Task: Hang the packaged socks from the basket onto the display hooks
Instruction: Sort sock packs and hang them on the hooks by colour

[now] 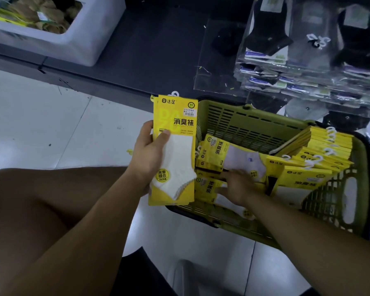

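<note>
Socks pkg (177, 124) held upright just beside basket (254, 124) rim, L hand (146, 154) curled round its edge, thumb across front. R hand (238, 186) inside basket, resting on more yellow pkgs (320, 146); fingers blurred, can't tell if gripping.

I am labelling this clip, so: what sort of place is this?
Most likely a shop, at its sock display. A green shopping basket holds many identical yellow sock packs with hooks; the pack in the left hand bears a barcode sticker; bagged black socks fill the display beside it.
</note>
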### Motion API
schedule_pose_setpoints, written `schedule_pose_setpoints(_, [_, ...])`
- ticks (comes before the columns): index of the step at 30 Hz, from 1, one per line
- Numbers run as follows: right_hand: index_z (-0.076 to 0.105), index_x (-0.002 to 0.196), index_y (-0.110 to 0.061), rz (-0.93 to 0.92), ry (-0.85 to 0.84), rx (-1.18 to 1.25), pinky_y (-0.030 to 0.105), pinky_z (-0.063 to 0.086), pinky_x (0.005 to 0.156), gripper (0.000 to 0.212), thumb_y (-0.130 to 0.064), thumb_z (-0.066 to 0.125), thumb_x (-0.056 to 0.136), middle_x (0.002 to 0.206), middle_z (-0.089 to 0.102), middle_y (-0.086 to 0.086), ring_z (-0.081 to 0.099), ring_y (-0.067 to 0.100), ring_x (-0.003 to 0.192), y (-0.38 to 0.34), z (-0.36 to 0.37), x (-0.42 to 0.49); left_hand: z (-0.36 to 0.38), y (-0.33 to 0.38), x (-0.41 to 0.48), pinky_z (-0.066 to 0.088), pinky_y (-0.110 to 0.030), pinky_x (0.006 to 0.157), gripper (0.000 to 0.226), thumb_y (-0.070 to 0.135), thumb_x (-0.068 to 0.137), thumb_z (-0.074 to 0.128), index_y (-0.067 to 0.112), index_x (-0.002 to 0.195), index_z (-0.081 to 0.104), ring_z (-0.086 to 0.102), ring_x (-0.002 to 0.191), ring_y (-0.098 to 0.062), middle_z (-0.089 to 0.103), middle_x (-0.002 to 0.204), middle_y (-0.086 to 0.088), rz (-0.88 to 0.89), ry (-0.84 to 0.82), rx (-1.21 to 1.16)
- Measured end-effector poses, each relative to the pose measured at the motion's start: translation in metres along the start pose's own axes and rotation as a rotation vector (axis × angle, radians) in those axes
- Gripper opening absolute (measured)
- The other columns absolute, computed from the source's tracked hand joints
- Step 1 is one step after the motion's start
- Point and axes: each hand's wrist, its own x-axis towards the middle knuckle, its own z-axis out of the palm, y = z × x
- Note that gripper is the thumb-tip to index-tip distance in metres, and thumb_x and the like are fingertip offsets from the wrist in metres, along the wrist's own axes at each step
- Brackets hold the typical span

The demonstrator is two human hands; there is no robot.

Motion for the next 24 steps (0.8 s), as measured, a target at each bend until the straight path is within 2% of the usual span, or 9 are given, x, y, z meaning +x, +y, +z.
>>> schedule_pose_setpoints(3, [0.054,0.143,-0.025,0.019,-0.034,0.114,0.038,0.043,0.103,0.055,-0.050,0.063,0.095,0.148,0.054,0.006,0.050,0.031,0.132,0.002,0.002,0.000,0.000,0.003,0.000,0.065,-0.054,0.082,0.019,0.027,0.108,0.057,0.025,0.126,0.060,0.079,0.100,-0.034,0.079,0.114,-0.006,-0.013,-0.011,0.002])
schedule_pose_setpoints(6, [0.049,0.146,-0.014,0.075,0.033,0.404,0.032,0.041,0.101,0.056,-0.041,0.061,0.099,0.149,0.052,0.009,0.049,0.032,0.134,0.006,-0.015,0.000,-0.003,0.004,0.000,0.066,-0.050,0.077,0.019,0.028,0.106,0.057,0.025,0.125,0.060,0.080,0.097,-0.033,0.080,0.112,-0.005,-0.016,-0.017,0.014])
schedule_pose_setpoints(9, [0.065,0.122,-0.024,0.055,0.214,0.699,0.021,0.048,0.076,0.025,-0.036,0.059,0.101,0.118,0.068,0.002,0.063,0.030,0.110,-0.001,-0.056,-0.006,-0.005,0.005,0.001,0.066,-0.049,0.076,0.015,0.028,0.105,0.057,0.026,0.120,0.060,0.080,0.095,-0.033,0.080,0.108,-0.006,0.004,0.014,0.014])
schedule_pose_setpoints(11, [0.067,0.102,-0.033,0.038,0.334,0.894,0.029,0.050,0.072,0.009,-0.036,0.058,0.101,0.108,0.071,-0.002,0.067,0.023,0.096,-0.016,-0.086,-0.014,-0.006,0.007,0.002,0.066,-0.047,0.075,0.012,0.030,0.105,0.056,0.031,0.116,0.061,0.080,0.093,-0.031,0.080,0.106,-0.003,0.018,0.042,0.014])
schedule_pose_setpoints(13, [0.069,0.100,-0.031,0.016,0.453,1.119,0.037,0.052,0.080,0.009,-0.034,0.061,0.099,0.106,0.074,-0.003,0.068,0.023,0.098,-0.035,-0.112,-0.022,-0.005,0.009,0.002,0.067,-0.045,0.074,0.012,0.033,0.105,0.055,0.041,0.109,0.062,0.080,0.092,-0.028,0.080,0.103,0.003,0.029,0.062,0.036])
schedule_pose_setpoints(16, [0.074,0.098,-0.030,-0.045,0.486,1.378,0.046,0.051,0.098,0.013,-0.033,0.065,0.090,0.111,0.075,-0.005,0.069,0.024,0.108,-0.065,-0.139,-0.032,-0.002,0.012,-0.001,0.067,-0.051,0.078,0.014,0.038,0.103,0.054,0.050,0.102,0.062,0.079,0.096,-0.029,0.079,0.101,0.005,0.041,0.068,0.059])
schedule_pose_setpoints(19, [0.075,0.095,-0.025,-0.034,0.409,1.372,0.052,0.052,0.100,0.010,-0.025,0.065,0.095,0.106,0.077,-0.002,0.070,0.025,0.105,-0.088,-0.145,-0.037,0.008,0.014,-0.008,0.063,-0.060,0.088,0.012,0.043,0.102,0.052,0.042,0.108,0.062,0.074,0.105,-0.036,0.075,0.108,-0.004,0.040,0.051,-0.018])
schedule_pose_setpoints(22, [0.070,0.101,-0.020,-0.004,0.345,1.169,0.053,0.057,0.090,0.012,-0.029,0.070,0.093,0.102,0.076,0.001,0.072,0.024,0.095,-0.099,-0.133,-0.045,0.023,0.013,-0.016,0.060,-0.053,0.092,0.018,0.047,0.108,0.051,0.033,0.117,0.058,0.072,0.113,-0.032,0.072,0.118,-0.005,0.038,0.002,-0.084])
schedule_pose_setpoints(24, [0.069,0.099,-0.020,-0.001,0.389,1.072,0.051,0.058,0.085,0.018,-0.034,0.075,0.089,0.097,0.076,0.000,0.072,0.021,0.090,-0.100,-0.123,-0.050,0.032,0.008,-0.019,0.063,-0.044,0.088,0.021,0.033,0.106,0.062,0.025,0.124,0.053,0.075,0.111,-0.025,0.074,0.122,-0.005,0.051,-0.044,-0.064])
